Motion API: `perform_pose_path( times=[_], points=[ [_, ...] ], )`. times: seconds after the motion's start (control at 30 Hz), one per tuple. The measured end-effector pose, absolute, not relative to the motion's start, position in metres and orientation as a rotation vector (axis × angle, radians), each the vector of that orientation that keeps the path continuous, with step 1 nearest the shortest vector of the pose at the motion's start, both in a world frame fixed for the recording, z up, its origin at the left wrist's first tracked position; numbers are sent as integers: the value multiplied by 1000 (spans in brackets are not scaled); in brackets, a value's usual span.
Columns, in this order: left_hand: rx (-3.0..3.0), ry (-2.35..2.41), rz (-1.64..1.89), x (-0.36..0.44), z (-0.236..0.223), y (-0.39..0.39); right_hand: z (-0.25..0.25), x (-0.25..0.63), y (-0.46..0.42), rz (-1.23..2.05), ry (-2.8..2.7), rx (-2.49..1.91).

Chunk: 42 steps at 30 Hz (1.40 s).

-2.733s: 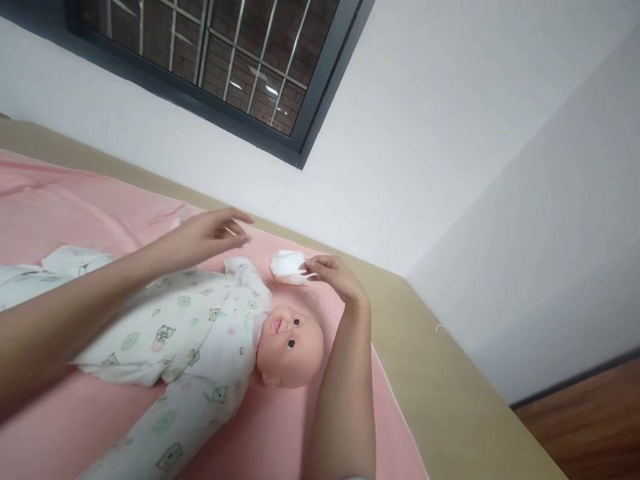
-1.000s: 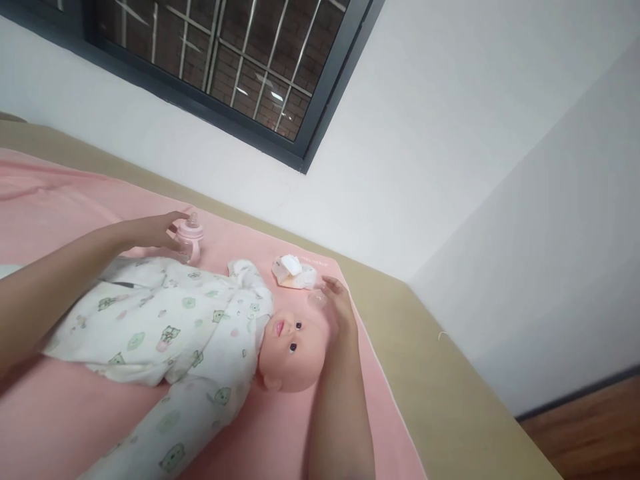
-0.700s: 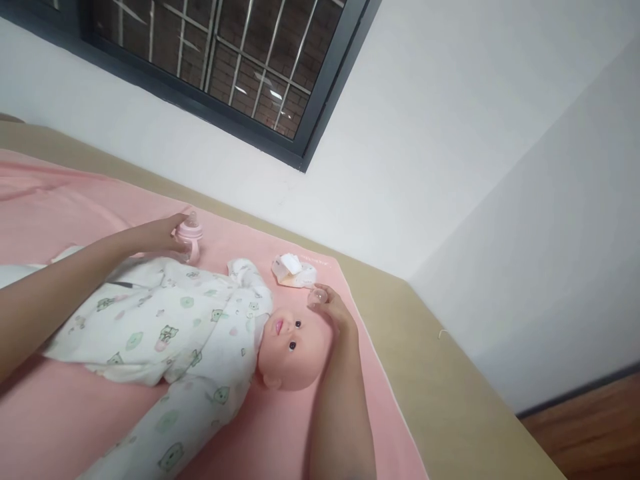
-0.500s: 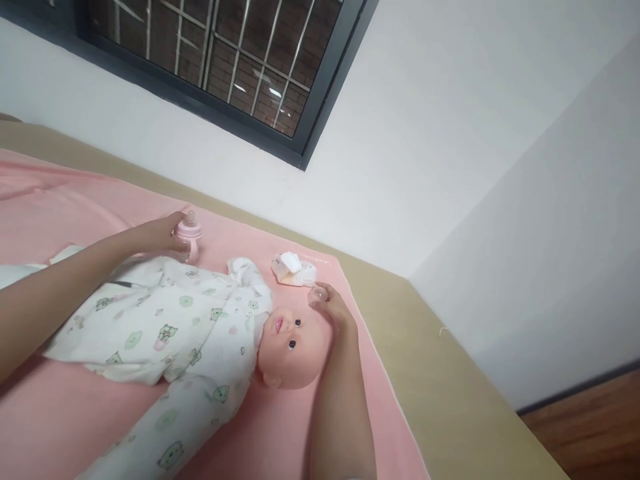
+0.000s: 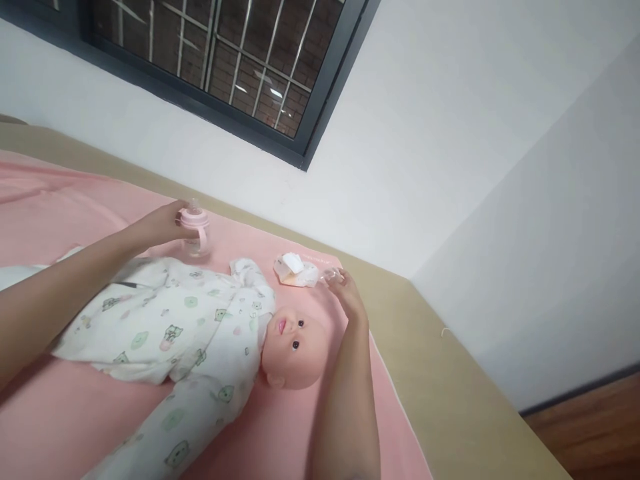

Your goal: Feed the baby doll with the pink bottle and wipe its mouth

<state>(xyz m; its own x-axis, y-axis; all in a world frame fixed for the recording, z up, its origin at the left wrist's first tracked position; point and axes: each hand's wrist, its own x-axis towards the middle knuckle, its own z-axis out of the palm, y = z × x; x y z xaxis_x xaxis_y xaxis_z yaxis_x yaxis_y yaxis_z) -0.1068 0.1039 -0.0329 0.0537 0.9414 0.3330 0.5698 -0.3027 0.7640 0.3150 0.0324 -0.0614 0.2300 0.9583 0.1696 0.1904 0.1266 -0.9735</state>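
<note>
My left hand (image 5: 173,223) is closed round the upper part of a pink-and-clear baby bottle (image 5: 197,237), which stands upright with its teat bare and a pink handle facing right. In my right hand (image 5: 349,293) a clear bottle cap (image 5: 331,275) is pinched at the fingertips, just right of a small pack of wipes (image 5: 295,270). Between my arms a baby doll (image 5: 295,347) lies on its back, its head near my right wrist. It wears a white outfit (image 5: 200,320) with green bear prints, partly covered by my left forearm.
A pink sheet (image 5: 280,433) lies under the doll on a tan surface (image 5: 430,373). White walls (image 5: 450,133) rise behind and to the right. A dark-framed window (image 5: 300,150) with bars is at the top.
My left hand and the bottle have risen slightly and shifted right. My right hand has moved up and right with the cap, which is now turned sideways.
</note>
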Motion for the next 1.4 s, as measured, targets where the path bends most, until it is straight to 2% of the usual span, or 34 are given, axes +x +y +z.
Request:
perform_pose_path(
  times=[0.2,0.47,0.63,1.1,1.4],
  points=[
    [1898,1244,1214,-75,4,66,1,293,14,687,-1333,-1161],
    [2180,978,1289,-30,20,8,62,213,-26,449,-1603,-848],
    [2258,971,1262,-21,26,-16,64,176,-35,512,-1740,-838],
    [2216,973,1226,-19,23,-15,55,154,-43,701,-1851,-991],
    [2238,1057,1288,-17,21,-18,46,141,-39,601,-1751,-1027]
  ],
)
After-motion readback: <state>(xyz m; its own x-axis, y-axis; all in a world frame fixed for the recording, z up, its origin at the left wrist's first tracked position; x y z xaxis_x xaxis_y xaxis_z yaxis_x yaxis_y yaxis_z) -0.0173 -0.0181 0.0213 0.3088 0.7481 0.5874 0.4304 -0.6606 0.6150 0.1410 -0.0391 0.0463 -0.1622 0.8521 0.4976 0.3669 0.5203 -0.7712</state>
